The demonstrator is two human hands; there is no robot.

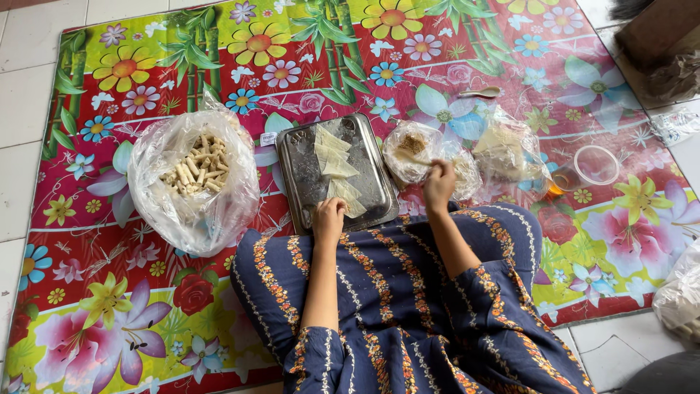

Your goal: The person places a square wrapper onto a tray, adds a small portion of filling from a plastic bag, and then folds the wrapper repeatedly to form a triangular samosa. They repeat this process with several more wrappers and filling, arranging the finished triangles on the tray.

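Down on the floor, a person sits on a bright plastic floor mat printed with flowers and bamboo [109, 306], knees covered by a dark blue dress with orange floral stripes [408, 306].

Left hand [329, 217]: rests at the near edge of a rectangular steel tray [295, 171], fingers curled down onto the pale triangular dough wrapper [351, 206] lying closest to the person. Whether it pinches the wrapper or only presses on it, I cannot tell.

More pale dough wrappers [332, 153] lie in a row up the middle of the tray, overlapping one another.

Right hand [439, 184]: raised just right of the tray, fingers closed around the handle of a spoon [413, 155]. The spoon's tip reaches into a small clear plastic bag holding brownish filling [413, 144].

Left of the tray, just beside it: a large clear plastic bag of pale rolled sticks [195, 166], mouth open, sticks heaped in the centre.

Right of the filling bag: another crumpled clear plastic bag with pale contents [503, 149], contents unclear. Further right, a clear round plastic cup [594, 165] lying on the mat. Above, near the mat's flowers, a second spoon [480, 92] lies by itself, well apart from the hands.

White floor tiles [22, 95] show around the mat.
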